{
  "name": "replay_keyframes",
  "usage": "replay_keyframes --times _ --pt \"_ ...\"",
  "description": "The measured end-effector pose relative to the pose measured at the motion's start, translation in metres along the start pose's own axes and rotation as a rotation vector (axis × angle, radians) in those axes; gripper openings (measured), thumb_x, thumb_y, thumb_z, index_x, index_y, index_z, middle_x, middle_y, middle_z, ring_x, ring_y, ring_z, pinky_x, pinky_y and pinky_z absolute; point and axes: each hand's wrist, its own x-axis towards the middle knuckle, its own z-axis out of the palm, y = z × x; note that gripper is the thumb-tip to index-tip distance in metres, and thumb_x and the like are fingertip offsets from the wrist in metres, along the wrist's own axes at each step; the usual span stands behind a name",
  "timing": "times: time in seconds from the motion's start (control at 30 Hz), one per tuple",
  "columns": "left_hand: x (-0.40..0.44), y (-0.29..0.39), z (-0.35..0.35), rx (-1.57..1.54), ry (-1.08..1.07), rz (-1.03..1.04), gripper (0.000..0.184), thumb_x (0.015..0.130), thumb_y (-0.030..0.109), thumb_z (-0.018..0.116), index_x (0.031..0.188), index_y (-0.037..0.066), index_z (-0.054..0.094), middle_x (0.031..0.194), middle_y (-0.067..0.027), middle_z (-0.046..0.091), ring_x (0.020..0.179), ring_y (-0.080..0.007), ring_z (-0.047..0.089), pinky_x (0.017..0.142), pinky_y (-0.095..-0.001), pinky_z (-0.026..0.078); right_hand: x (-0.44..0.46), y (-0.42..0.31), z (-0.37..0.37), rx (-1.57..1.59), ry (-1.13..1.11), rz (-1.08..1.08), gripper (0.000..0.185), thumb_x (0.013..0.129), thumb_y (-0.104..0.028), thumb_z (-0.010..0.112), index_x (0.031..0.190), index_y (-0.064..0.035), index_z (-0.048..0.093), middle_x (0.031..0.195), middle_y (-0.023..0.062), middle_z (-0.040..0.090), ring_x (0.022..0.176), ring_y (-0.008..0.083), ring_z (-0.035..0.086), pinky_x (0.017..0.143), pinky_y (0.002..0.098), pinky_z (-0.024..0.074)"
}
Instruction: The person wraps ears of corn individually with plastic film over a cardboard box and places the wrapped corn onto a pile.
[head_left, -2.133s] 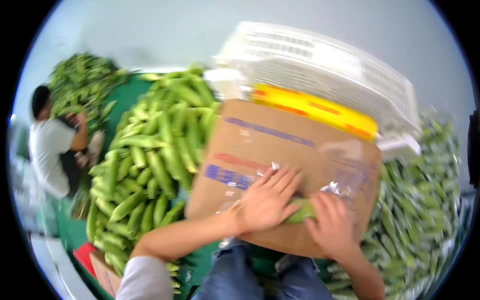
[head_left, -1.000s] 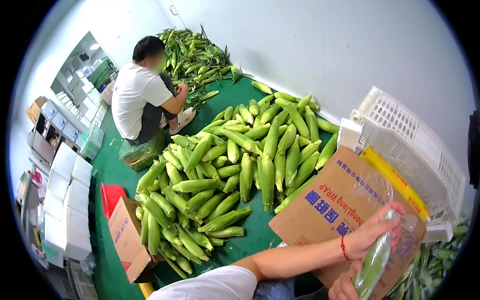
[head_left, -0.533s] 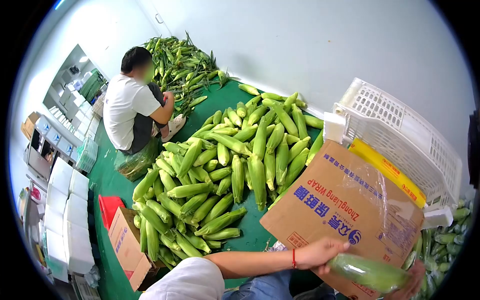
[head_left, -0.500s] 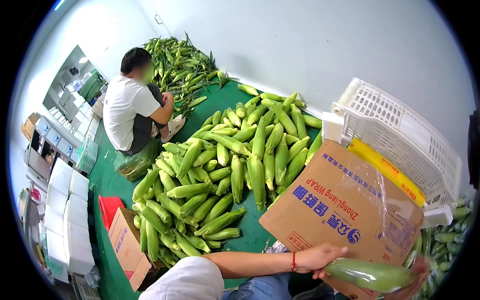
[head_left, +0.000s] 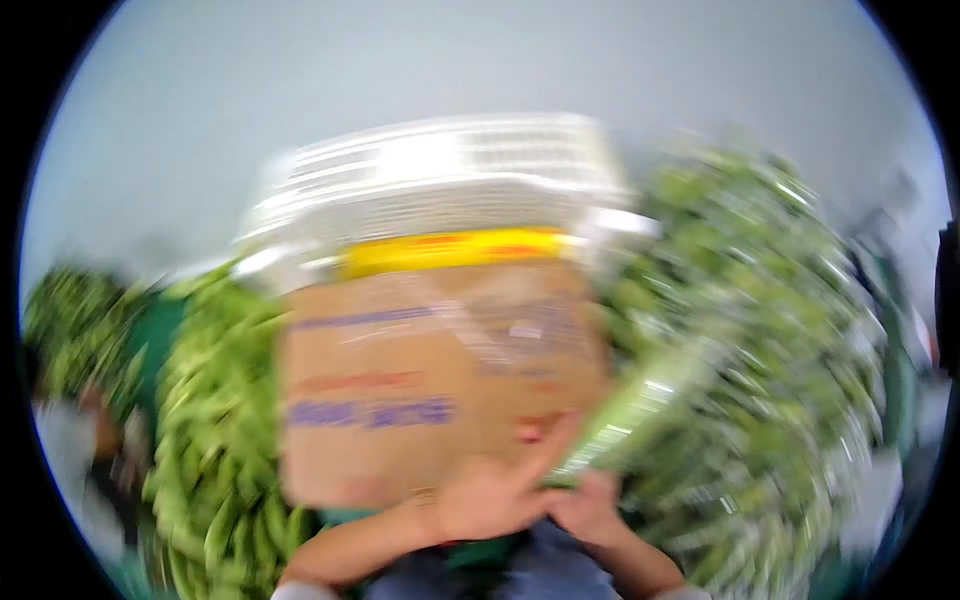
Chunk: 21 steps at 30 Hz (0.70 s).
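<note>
Motion blur softens the whole view. An ear of corn in clear film (head_left: pixel 640 410) slants up and to the right, its lower end between my hands. My right hand (head_left: pixel 590 508) is at that lower end and appears closed on it, though its fingers are smeared. Beside it, my left hand (head_left: pixel 490 498) is in front of the cardboard box (head_left: pixel 400 350), with a finger stretched up along the corn's left side. Whether that finger touches the corn is unclear. Behind the corn rises a heap of film-wrapped ears (head_left: pixel 770 330).
A yellow strip-shaped package (head_left: pixel 455 250) is along the box's far edge. Behind it, a white plastic crate (head_left: pixel 430 175) leans near the wall. Unwrapped green corn (head_left: pixel 215 430) is heaped on the left. Another green pile (head_left: pixel 80 325) is farther left, with a blurred person (head_left: pixel 105 440) near it.
My view has swung right, bringing the box to the middle and the wrapped heap into full view. The wrapped ear, level between both hands before, now points up toward that heap.
</note>
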Motion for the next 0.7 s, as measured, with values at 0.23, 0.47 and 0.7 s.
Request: replay_keyframes --times 0.23,0.47,0.7 --pt "-0.07 -0.072 0.014 0.11 0.112 0.005 0.063 0.097 0.028 0.056 0.147 0.0 0.03 0.142 -0.018 0.045 0.128 -0.0332 0.046 0.103 -0.0419 0.041 -0.022 -0.061 -0.208 0.207 0.809 -0.108 0.032 0.089 -0.028 0.061 0.111 -0.0075 0.049 0.088 0.0119 0.058 0.078 0.0256 0.059 0.068 0.0401 0.0513" --pt "-0.159 -0.093 0.009 -0.048 0.407 -0.332 0.053 0.101 0.013 0.047 0.15 0.008 0.027 0.137 -0.0191 0.05 0.123 -0.0326 0.052 0.096 -0.0425 0.048 0.036 -0.334 -0.408 -0.048 0.933 -1.147 0.094 0.084 0.0 0.068 0.152 -0.0117 0.003 0.106 0.0125 0.056 0.085 0.0219 0.057 0.075 0.0307 0.0524" --pt "-0.203 -0.068 0.02 -0.492 0.564 -0.368 0.036 0.101 0.017 0.048 0.131 -0.002 0.053 0.122 -0.0165 0.061 0.114 -0.0297 0.058 0.095 -0.0426 0.05 0.084 -0.154 -0.254 -0.364 0.49 -0.418 0.022 0.1 -0.021 0.051 0.103 -0.0005 0.058 0.08 0.0063 0.06 0.071 0.0158 0.057 0.066 0.0285 0.0468"
